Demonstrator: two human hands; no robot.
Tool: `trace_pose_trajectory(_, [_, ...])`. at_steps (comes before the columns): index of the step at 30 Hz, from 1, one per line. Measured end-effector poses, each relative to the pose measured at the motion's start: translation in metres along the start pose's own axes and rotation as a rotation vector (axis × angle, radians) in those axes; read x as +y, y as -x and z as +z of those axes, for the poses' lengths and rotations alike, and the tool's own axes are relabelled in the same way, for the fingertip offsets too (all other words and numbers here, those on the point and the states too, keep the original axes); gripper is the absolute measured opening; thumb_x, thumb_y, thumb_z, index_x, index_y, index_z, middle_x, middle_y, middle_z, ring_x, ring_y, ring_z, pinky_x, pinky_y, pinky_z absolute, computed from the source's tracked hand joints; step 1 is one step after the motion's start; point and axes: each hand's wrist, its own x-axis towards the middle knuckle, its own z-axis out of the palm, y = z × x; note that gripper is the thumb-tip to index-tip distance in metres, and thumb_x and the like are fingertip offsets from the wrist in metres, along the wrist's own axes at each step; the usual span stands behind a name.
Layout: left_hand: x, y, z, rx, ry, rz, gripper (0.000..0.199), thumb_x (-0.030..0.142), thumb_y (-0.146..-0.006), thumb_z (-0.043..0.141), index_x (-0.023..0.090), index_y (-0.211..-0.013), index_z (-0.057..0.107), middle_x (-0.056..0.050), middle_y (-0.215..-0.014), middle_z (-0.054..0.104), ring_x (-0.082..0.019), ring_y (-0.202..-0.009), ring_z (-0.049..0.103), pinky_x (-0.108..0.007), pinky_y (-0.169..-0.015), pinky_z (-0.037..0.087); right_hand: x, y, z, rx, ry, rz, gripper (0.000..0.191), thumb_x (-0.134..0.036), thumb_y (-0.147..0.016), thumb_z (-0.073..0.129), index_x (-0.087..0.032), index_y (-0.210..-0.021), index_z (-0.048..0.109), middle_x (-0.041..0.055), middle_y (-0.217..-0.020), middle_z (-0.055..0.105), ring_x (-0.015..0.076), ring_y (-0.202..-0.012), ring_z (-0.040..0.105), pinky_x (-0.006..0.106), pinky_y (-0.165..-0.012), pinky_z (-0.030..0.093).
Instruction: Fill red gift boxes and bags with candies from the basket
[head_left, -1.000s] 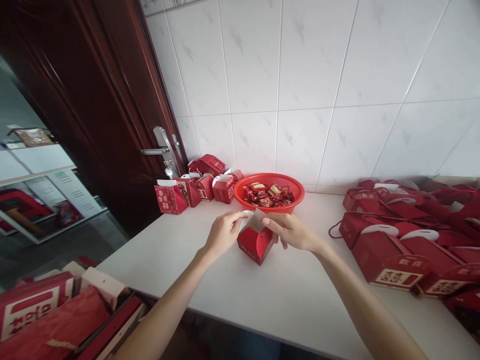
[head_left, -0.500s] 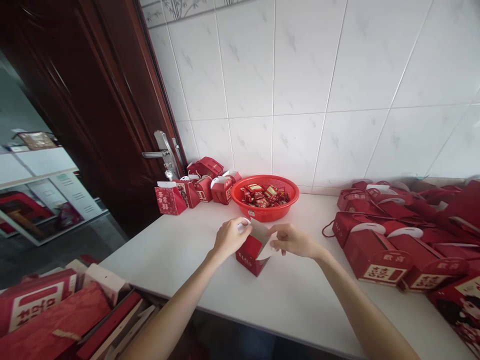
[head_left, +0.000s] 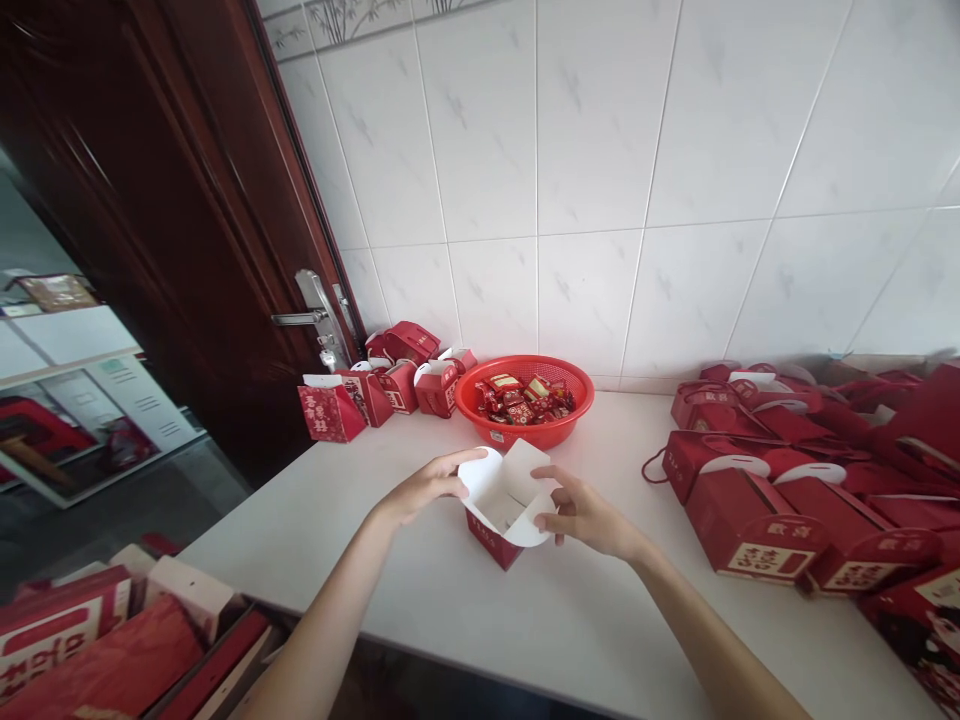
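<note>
A small red box (head_left: 491, 541) with a white inside stands on the white table, its flaps spread and its top open. My left hand (head_left: 426, 487) pinches the rounded flap on the box's left side between thumb and fingers. On the other side, my right hand (head_left: 581, 512) grips the right flap, fingers bent around its edge. Just behind the box is a red plastic basket (head_left: 501, 432) holding several wrapped sweets in red and gold. The bottom of the box's inside is only partly visible.
Several red boxes (head_left: 332, 412) stand at the back left near the door handle. Many more red boxes (head_left: 757, 520) crowd the table's right side. Flat red cartons (head_left: 135, 650) lie at the lower left, beside the table edge. A tiled wall rises behind.
The box's flaps have been spread outward, showing its white inside. My left hand has moved left with its flap. The view has shifted slightly.
</note>
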Motion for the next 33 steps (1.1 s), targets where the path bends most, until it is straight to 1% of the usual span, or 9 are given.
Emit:
trace_pose_trajectory(3, [-0.022, 0.01, -0.011, -0.109, 0.14, 0.044, 0.092, 0.023, -0.062, 0.078, 0.022, -0.149, 0.047, -0.01, -0.15, 0.052, -0.032, -0.133, 0.05, -0.039, -0.106, 0.043, 0.004, -0.001, -0.001, 0.008, -0.017, 0.006, 0.081, -0.046, -0.076, 0.077, -0.021, -0.142, 0.036, -0.0017, -0.08, 0.062, 0.0161, -0.069, 0.061, 0.032, -0.064, 0.052])
trace_pose_trajectory(6, [-0.04, 0.014, -0.009, -0.104, 0.182, 0.04, 0.106, 0.025, -0.063, 0.084, 0.023, -0.156, 0.034, -0.012, -0.15, 0.052, -0.033, -0.135, 0.049, -0.041, -0.107, 0.042, 0.006, -0.002, -0.001, 0.006, -0.015, 0.024, 0.089, -0.048, -0.075, 0.078, -0.021, -0.147, 0.032, -0.0011, -0.08, 0.062, 0.0168, -0.071, 0.062, 0.032, -0.065, 0.052])
trace_pose_trajectory(8, [-0.046, 0.013, -0.004, -0.078, 0.197, 0.033, 0.109, 0.028, -0.064, 0.086, 0.024, -0.158, 0.031, -0.013, -0.15, 0.052, -0.033, -0.135, 0.049, -0.042, -0.108, 0.041, 0.007, -0.002, -0.002, 0.003, -0.012, 0.037, 0.094, -0.051, -0.075, 0.078, -0.021, -0.15, 0.03, -0.0009, -0.08, 0.062, 0.0165, -0.071, 0.061, 0.032, -0.065, 0.053])
trace_pose_trajectory(17, [-0.059, -0.007, 0.008, 0.036, 0.154, 0.03, 0.105, 0.043, -0.06, 0.09, 0.022, -0.152, 0.044, -0.013, -0.144, 0.058, -0.036, -0.128, 0.055, -0.045, -0.108, 0.043, 0.019, -0.007, -0.008, -0.005, -0.067, 0.103, 0.101, -0.066, -0.08, 0.069, -0.026, -0.159, 0.019, -0.0034, -0.079, 0.061, 0.0142, -0.065, 0.062, 0.034, -0.071, 0.054])
trace_pose_trajectory(21, [-0.065, -0.024, 0.007, 0.056, 0.147, 0.065, 0.1, 0.048, -0.064, 0.088, 0.022, -0.151, 0.046, -0.013, -0.141, 0.061, -0.034, -0.122, 0.059, -0.046, -0.106, 0.045, 0.022, -0.008, -0.004, 0.076, -0.081, 0.046, 0.103, -0.069, -0.081, 0.065, -0.023, -0.16, 0.016, -0.0014, -0.081, 0.06, 0.016, -0.069, 0.06, 0.033, -0.068, 0.054])
trace_pose_trajectory(24, [-0.067, -0.036, 0.002, 0.034, 0.162, 0.089, 0.098, 0.048, -0.064, 0.088, 0.023, -0.15, 0.048, -0.015, -0.142, 0.059, -0.034, -0.119, 0.061, -0.045, -0.101, 0.05, 0.024, -0.009, 0.0, 0.138, -0.056, 0.024, 0.1, -0.068, -0.084, 0.061, -0.021, -0.16, 0.017, 0.0006, -0.084, 0.061, 0.0163, -0.071, 0.058, 0.033, -0.069, 0.054])
trace_pose_trajectory(27, [-0.066, -0.045, -0.007, -0.022, 0.156, 0.1, 0.094, 0.045, -0.064, 0.089, 0.025, -0.147, 0.05, -0.016, -0.147, 0.055, -0.035, -0.121, 0.061, -0.046, -0.098, 0.053, 0.026, -0.009, 0.002, 0.167, -0.048, 0.0, 0.094, -0.067, -0.087, 0.059, -0.022, -0.159, 0.02, 0.0026, -0.088, 0.062, 0.0169, -0.073, 0.059, 0.032, -0.066, 0.053])
trace_pose_trajectory(30, [-0.064, -0.049, -0.017, -0.072, 0.103, 0.134, 0.092, 0.042, -0.064, 0.089, 0.026, -0.146, 0.052, -0.015, -0.152, 0.051, -0.036, -0.127, 0.057, -0.048, -0.102, 0.05, 0.028, -0.008, 0.002, 0.194, -0.014, -0.051, 0.082, -0.062, -0.091, 0.057, -0.024, -0.157, 0.027, 0.004, -0.091, 0.064, 0.017, -0.074, 0.06, 0.033, -0.068, 0.054])
trace_pose_trajectory(33, [-0.062, -0.052, -0.023, -0.082, 0.012, 0.182, 0.092, 0.039, -0.063, 0.09, 0.025, -0.146, 0.053, -0.014, -0.15, 0.053, -0.035, -0.13, 0.056, -0.049, -0.111, 0.044, 0.029, -0.005, 0.0, 0.227, 0.021, -0.123, 0.07, -0.057, -0.095, 0.054, -0.024, -0.153, 0.033, 0.0031, -0.087, 0.064, 0.0168, -0.071, 0.06, 0.033, -0.068, 0.054])
